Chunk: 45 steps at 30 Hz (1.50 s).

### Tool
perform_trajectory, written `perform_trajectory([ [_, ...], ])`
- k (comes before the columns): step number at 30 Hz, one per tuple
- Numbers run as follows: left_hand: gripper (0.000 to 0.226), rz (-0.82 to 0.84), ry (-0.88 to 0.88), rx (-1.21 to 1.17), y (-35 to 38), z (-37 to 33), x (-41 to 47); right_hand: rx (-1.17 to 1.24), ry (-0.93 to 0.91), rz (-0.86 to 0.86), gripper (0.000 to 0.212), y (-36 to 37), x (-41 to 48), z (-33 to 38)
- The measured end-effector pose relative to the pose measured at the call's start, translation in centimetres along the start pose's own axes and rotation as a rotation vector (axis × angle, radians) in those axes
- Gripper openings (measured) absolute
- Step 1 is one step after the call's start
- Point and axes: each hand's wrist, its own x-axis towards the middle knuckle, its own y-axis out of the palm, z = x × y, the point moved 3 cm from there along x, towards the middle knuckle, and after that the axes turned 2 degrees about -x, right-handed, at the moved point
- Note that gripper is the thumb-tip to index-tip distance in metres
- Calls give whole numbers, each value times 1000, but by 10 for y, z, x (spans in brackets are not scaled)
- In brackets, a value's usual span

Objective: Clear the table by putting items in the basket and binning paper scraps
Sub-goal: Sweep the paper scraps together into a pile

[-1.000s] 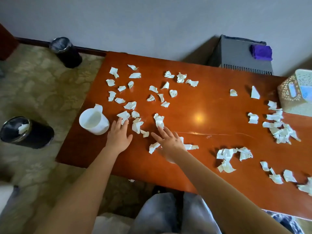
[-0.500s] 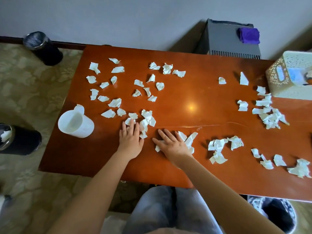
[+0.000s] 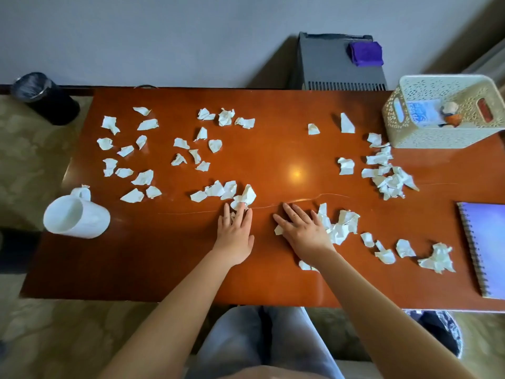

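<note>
Your left hand (image 3: 234,232) lies flat on the glossy reddish-brown wooden table (image 3: 147,258), fingers straight, their tips pressing a small clump of crumpled white paper scraps (image 3: 246,196) near the middle. Your right hand (image 3: 304,231) is flat too, fingers spread, palm down, gripping nothing; a heap of white scraps (image 3: 340,225) touches its outer edge. More scraps lie scattered to the far left, centre and right. The cream perforated plastic basket (image 3: 437,139) stands at the far right corner. A white plastic jug (image 3: 78,217) lies on its side at the left edge, a purple spiral-bound notebook (image 3: 483,250) at the right. A black lined bin (image 3: 444,335) sits on the floor below the near right edge.
</note>
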Motion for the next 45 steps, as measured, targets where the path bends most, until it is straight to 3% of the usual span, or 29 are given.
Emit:
perform_trajectory([
  [5, 54, -36, -11, -14, -16, -27, 4, 120, 5, 5, 52, -19, -3, -22],
  [11, 32, -342, -45, -97, -58, -26, -1, 195, -53, -158, 50, -72, 10, -23],
  [15, 30, -423, -110, -137, -86, -5, -3, 162, -98, -181, 51, -98, 26, -14],
  [23, 38, -413, -238, -184, -132, 79, 6, 159, -88, -171, 55, -128, 70, 33],
  [31, 37, -392, -200, -213, -171, 199, 31, 216, -26, -145, 57, -149, 142, 126],
  [36, 41, -365, -266, -261, -196, 280, 54, 246, -30, -78, 56, -149, 184, 184],
  [45, 51, -195, -282, -269, -198, 381, 105, 136, -204, 25, 60, -137, 250, 273],
])
